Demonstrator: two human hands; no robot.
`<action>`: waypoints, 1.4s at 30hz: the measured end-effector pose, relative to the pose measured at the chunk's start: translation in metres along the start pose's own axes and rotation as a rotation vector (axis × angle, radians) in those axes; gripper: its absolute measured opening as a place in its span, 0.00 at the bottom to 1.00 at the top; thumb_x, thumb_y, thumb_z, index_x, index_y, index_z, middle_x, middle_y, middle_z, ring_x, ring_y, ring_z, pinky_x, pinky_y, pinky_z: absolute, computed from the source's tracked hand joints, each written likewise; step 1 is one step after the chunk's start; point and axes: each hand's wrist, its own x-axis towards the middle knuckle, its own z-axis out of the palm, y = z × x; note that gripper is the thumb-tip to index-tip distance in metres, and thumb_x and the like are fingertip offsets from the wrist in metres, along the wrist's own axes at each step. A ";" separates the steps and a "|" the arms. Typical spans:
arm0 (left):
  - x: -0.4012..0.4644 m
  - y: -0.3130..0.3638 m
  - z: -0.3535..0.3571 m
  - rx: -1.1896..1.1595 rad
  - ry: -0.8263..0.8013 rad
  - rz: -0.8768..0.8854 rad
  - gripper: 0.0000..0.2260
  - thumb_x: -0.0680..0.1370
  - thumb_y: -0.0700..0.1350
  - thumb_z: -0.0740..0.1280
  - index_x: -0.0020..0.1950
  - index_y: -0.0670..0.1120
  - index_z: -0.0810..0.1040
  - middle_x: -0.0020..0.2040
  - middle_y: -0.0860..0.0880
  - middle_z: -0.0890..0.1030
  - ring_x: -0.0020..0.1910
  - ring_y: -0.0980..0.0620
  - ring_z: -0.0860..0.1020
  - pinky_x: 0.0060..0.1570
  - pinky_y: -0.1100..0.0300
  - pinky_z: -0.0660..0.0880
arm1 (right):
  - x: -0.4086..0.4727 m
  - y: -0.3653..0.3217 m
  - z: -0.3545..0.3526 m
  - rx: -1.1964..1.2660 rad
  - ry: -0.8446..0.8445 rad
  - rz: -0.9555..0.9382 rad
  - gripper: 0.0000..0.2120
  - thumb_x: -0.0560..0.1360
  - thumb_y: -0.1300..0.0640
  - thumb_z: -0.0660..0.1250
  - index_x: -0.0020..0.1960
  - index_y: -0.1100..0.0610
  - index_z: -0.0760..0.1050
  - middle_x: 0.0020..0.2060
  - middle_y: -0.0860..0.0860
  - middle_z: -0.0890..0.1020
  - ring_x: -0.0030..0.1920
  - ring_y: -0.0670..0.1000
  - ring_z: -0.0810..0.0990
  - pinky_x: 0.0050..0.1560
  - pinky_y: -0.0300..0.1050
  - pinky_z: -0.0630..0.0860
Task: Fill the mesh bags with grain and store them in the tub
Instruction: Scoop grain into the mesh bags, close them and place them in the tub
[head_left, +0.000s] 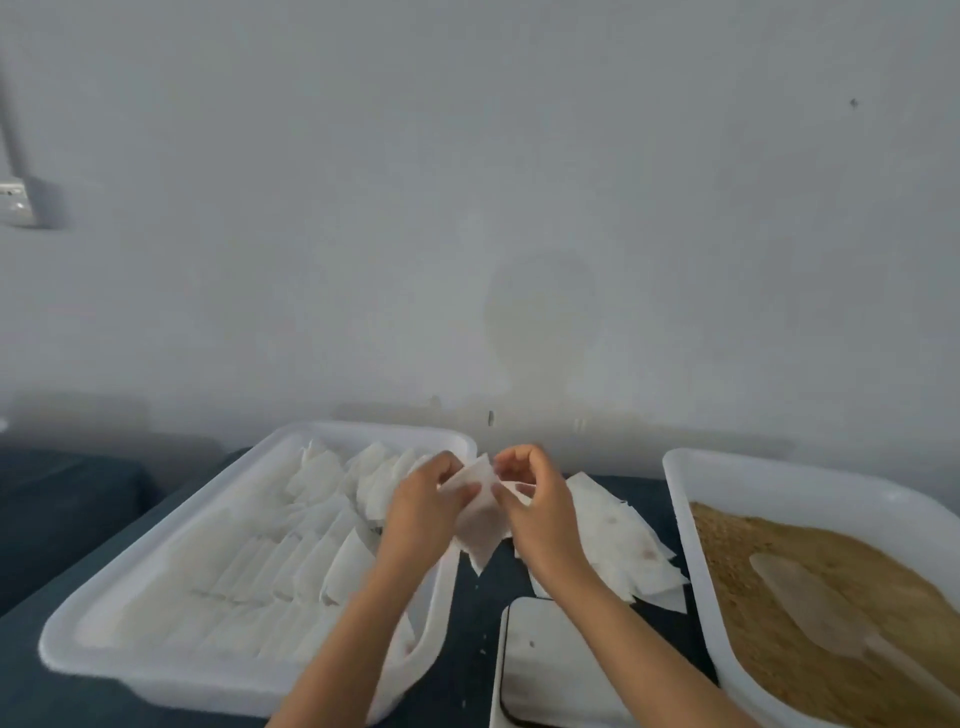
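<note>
Forearms reach up from the bottom edge, passing a white flat object (550, 670) on the dark table (62, 649), too blurred to name. Just beyond, both hands meet over the gap between the two containers: the left hand (421, 506) and the right hand (540, 501) each pinch an edge of one empty mesh bag (480, 512), fingers curled on the fabric, its lower corner hanging free. The step looks like opening the bag's mouth; doing it well means rubbing the two layers apart at the top edge rather than tugging, and keeping one side held so the mouth stays wide for the scoop. To the right lies a loose pile of flat bags (623, 540), then the grain tray (691, 467) with brown grain (810, 649) and a pale scoop (815, 603) resting in it. On the left, the storage tub (156, 670) holds rows of white bags (291, 561).
</note>
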 end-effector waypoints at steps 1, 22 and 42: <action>0.003 -0.005 -0.010 0.000 -0.001 -0.025 0.11 0.77 0.41 0.65 0.35 0.49 0.69 0.33 0.51 0.73 0.35 0.51 0.71 0.36 0.58 0.67 | 0.001 -0.002 0.009 -0.007 -0.010 -0.004 0.09 0.75 0.65 0.66 0.50 0.53 0.73 0.46 0.42 0.78 0.47 0.36 0.76 0.47 0.24 0.70; 0.014 -0.088 -0.027 0.652 -0.330 -0.364 0.14 0.80 0.38 0.59 0.65 0.37 0.71 0.63 0.40 0.75 0.63 0.44 0.74 0.58 0.59 0.70 | 0.005 -0.004 0.099 -1.244 -1.166 -0.157 0.16 0.80 0.52 0.56 0.67 0.54 0.70 0.62 0.51 0.76 0.68 0.55 0.66 0.72 0.63 0.42; 0.014 0.036 0.067 0.436 -0.130 0.168 0.07 0.78 0.40 0.58 0.56 0.42 0.70 0.52 0.44 0.78 0.51 0.44 0.75 0.46 0.55 0.69 | 0.071 0.047 -0.086 -0.454 -0.320 0.355 0.15 0.73 0.72 0.57 0.40 0.57 0.78 0.41 0.53 0.80 0.45 0.51 0.77 0.45 0.41 0.74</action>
